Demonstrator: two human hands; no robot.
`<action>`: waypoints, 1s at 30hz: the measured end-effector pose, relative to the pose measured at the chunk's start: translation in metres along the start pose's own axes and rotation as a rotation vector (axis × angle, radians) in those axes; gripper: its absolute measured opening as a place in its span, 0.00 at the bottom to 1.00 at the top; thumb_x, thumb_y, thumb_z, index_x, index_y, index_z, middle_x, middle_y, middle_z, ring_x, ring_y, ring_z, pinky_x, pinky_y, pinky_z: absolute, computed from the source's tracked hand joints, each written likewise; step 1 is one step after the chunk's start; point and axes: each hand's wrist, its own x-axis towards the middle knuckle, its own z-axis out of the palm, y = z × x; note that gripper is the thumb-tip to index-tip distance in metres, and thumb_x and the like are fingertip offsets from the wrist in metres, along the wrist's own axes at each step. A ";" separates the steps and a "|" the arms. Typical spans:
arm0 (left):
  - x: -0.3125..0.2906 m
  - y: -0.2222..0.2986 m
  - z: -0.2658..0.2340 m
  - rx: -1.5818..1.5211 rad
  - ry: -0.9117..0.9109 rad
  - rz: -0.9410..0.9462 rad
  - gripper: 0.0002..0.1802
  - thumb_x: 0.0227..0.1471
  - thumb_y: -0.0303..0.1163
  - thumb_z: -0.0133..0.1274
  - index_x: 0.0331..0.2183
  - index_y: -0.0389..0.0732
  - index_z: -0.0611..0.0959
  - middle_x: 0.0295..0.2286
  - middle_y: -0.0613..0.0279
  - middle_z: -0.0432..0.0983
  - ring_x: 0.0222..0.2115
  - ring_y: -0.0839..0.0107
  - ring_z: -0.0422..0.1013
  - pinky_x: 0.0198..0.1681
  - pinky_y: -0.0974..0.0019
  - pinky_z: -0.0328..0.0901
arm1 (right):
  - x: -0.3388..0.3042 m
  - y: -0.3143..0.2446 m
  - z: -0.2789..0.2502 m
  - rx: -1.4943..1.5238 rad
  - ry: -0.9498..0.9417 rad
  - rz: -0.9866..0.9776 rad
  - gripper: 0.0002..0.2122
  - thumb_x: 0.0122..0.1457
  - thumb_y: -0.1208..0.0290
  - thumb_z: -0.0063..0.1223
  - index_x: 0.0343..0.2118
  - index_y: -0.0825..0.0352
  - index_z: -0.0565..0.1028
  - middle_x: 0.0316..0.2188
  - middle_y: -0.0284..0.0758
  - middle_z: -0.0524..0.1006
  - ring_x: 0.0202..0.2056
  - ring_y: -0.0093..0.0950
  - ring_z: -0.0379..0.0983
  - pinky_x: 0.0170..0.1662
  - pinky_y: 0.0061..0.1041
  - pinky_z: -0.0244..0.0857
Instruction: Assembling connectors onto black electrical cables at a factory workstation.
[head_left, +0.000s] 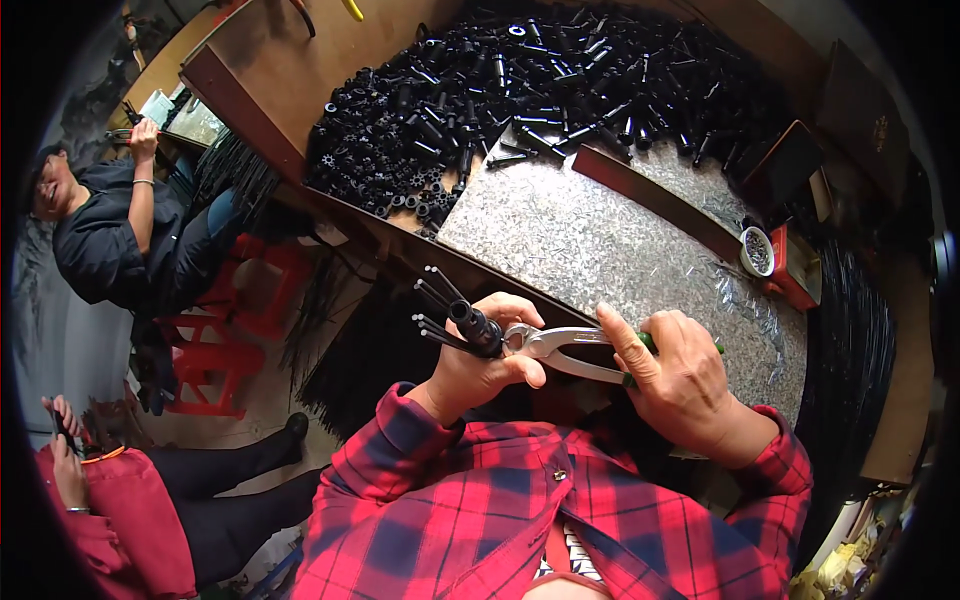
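My left hand [462, 378] is closed around a black tubular fitting [478, 330], with several thin black rods [432, 290] fanning out from it to the left. The rods end in pale tips. In my right hand [685, 385] is a pair of steel pincers [560, 345] with green handles, gripped by the handles, index finger stretched along them. The pincers' jaws meet the fitting's end between my left thumb and fingers. What lies exactly in the jaws is too small to tell.
Black plastic parts [560, 75] are heaped at the bench's back. On the speckled bench top [600, 230] lie a wooden strip [650, 200] and a small bowl of metal bits [757, 252]. Black rods [855, 350] stand at right. Two people sit at left near red stools [210, 370].
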 end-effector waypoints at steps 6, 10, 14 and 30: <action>-0.001 -0.004 0.001 0.155 0.027 0.075 0.36 0.26 0.53 0.68 0.34 0.36 0.76 0.29 0.68 0.70 0.26 0.83 0.65 0.27 0.78 0.59 | -0.001 0.000 -0.005 -0.005 -0.079 -0.001 0.32 0.41 0.79 0.54 0.55 0.63 0.66 0.21 0.35 0.61 0.21 0.31 0.63 0.23 0.30 0.59; 0.001 -0.005 -0.001 0.189 0.034 0.077 0.34 0.26 0.51 0.70 0.32 0.37 0.76 0.28 0.67 0.71 0.25 0.82 0.65 0.27 0.77 0.59 | -0.003 0.000 -0.001 0.038 -0.086 0.020 0.33 0.39 0.79 0.53 0.56 0.64 0.65 0.20 0.36 0.61 0.20 0.32 0.63 0.23 0.32 0.59; -0.001 -0.007 -0.002 0.155 0.041 0.035 0.37 0.24 0.54 0.70 0.32 0.37 0.76 0.27 0.67 0.71 0.25 0.82 0.65 0.27 0.77 0.59 | -0.003 0.000 0.000 0.061 -0.072 0.007 0.33 0.40 0.78 0.54 0.56 0.65 0.64 0.20 0.36 0.62 0.20 0.33 0.63 0.23 0.32 0.59; -0.002 -0.010 -0.006 -0.056 -0.061 0.026 0.33 0.23 0.43 0.75 0.32 0.39 0.76 0.25 0.72 0.69 0.24 0.84 0.64 0.25 0.78 0.58 | -0.003 -0.003 -0.031 0.058 -0.140 -0.038 0.27 0.47 0.75 0.50 0.55 0.59 0.67 0.20 0.33 0.60 0.19 0.28 0.63 0.21 0.28 0.59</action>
